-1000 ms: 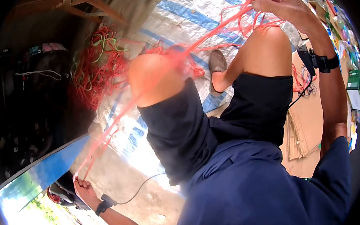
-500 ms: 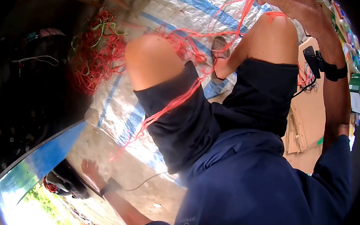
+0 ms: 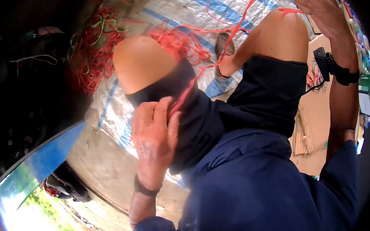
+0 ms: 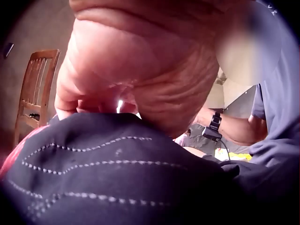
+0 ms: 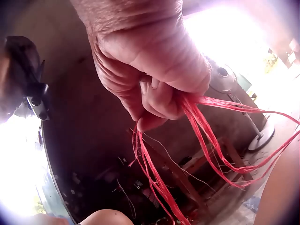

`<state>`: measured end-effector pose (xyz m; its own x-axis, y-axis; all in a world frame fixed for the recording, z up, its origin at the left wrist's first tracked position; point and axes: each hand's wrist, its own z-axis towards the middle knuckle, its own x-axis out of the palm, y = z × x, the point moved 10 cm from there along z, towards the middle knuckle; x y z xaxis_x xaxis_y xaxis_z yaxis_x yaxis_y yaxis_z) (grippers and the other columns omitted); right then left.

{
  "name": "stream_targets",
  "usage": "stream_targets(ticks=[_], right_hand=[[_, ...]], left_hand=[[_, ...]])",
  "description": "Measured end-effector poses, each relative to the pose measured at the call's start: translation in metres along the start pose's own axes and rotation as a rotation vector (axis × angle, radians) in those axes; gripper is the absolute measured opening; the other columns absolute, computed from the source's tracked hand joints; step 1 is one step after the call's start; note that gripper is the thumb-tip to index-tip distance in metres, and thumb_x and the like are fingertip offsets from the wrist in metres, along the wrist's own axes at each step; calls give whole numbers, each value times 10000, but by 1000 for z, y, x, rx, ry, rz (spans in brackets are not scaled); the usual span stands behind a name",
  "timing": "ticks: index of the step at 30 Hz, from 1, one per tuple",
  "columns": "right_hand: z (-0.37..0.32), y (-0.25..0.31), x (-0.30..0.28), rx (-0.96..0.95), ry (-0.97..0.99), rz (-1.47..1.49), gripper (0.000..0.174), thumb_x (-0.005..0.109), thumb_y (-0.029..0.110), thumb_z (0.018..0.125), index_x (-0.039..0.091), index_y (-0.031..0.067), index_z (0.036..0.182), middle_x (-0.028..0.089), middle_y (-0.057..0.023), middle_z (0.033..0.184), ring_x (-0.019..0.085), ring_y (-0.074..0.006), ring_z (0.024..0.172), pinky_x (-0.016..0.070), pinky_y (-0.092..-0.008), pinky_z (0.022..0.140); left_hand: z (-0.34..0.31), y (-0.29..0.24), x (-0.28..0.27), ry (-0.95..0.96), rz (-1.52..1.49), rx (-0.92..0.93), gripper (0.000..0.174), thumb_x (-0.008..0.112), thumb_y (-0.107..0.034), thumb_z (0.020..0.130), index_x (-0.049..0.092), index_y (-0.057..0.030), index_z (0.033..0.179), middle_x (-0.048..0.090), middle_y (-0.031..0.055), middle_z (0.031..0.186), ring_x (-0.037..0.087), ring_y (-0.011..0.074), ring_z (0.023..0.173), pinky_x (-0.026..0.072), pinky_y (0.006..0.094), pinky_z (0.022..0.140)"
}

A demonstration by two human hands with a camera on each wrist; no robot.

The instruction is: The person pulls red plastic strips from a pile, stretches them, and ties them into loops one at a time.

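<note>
Several thin strands of red plastic twine [image 3: 197,76] run from my raised right hand [image 3: 313,5] across to my left thigh. In the right wrist view, the right fingers are curled round red strands [image 5: 161,187], which hang from the fingertips and loop out the other side of the fist. My left hand [image 3: 153,129] is down at the dark shorts [image 3: 194,127], its thumb and forefinger round the twine there. The left wrist view has the left fingers bent against the cloth, with red twine [image 4: 21,150] at the side; the fingertips are partly hidden.
A tangled heap of red and green twine [image 3: 95,53] lies past the left knee on a blue-and-white striped tarp [image 3: 116,121]. Flat cardboard [image 3: 316,122] is by the right leg. A blue panel edge [image 3: 45,159] stands at the left.
My left hand let go of the stretched twine at far left, and the strand dropped across the thigh. The left hand then came over to it. The right hand rose slightly, still holding strands.
</note>
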<state>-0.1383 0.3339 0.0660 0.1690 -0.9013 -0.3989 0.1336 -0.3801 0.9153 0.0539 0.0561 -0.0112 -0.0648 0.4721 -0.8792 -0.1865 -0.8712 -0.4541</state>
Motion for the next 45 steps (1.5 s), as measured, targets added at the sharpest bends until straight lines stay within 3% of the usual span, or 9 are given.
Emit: stream_targets(ticks=[8,16,25,27,32,37,39,40,45], right_hand=[[1,0,-2,0,-23,-36,139,587,92,929,672,3,994,630,0,782,441,-12,520,300,-167,419],[1,13,4,56,146,21,152,594,90,929,670,-4,1022,646,-20,816,525,-35,608,384,-173,486],[-10,23,39,-301,396,-214,179,684,58,892,663,-15,1053,680,-50,935,628,-97,852,508,-225,753],[-12,24,49,-289,454,-210,174,681,59,894,666,-13,1051,680,-43,917,622,-90,826,499,-215,731],[-17,31,98,-369,614,-167,199,687,192,913,695,7,986,604,13,707,472,-61,614,364,-253,538],[-30,34,139,-208,681,33,103,546,-27,923,619,-22,996,657,-63,892,693,-116,642,518,-216,515],[-36,46,145,-395,656,-38,84,535,-13,925,609,-13,965,665,-64,844,682,-120,583,513,-212,505],[-36,51,144,-388,647,-41,84,535,-13,925,609,-13,965,665,-64,844,682,-120,583,513,-212,505],[-30,13,124,-90,676,48,66,571,10,901,623,-5,939,667,-58,768,667,-121,564,502,-219,514]], left_hand=[[-14,31,-21,-95,-322,-179,71,620,40,888,635,-14,933,583,59,852,559,144,796,449,245,721],[-139,204,-109,-610,-570,-773,148,585,-145,983,620,-35,1075,606,3,846,548,75,735,471,215,688],[-357,460,-128,-461,-228,-1217,253,607,-101,894,622,32,1109,637,83,895,613,154,836,500,270,744],[-324,447,-132,-234,382,-893,360,603,-89,877,609,46,1211,678,164,1051,656,244,1000,523,333,849],[-74,196,-97,-452,-425,-574,438,529,-192,1003,481,34,1375,572,188,1332,571,272,1218,453,366,1011],[65,-5,-37,-83,-753,-71,745,629,-377,907,347,27,1466,479,203,1423,503,296,1281,368,402,1087],[83,-37,1,131,-1045,-103,593,639,-179,930,378,28,1420,547,142,1301,533,240,1213,403,349,1034],[82,-43,22,274,-1113,-205,397,565,-55,954,468,-25,1338,613,30,1012,569,100,840,470,267,754],[65,-53,54,563,-1054,-405,146,546,-140,995,611,-10,994,498,-60,722,434,23,650,336,174,582]])
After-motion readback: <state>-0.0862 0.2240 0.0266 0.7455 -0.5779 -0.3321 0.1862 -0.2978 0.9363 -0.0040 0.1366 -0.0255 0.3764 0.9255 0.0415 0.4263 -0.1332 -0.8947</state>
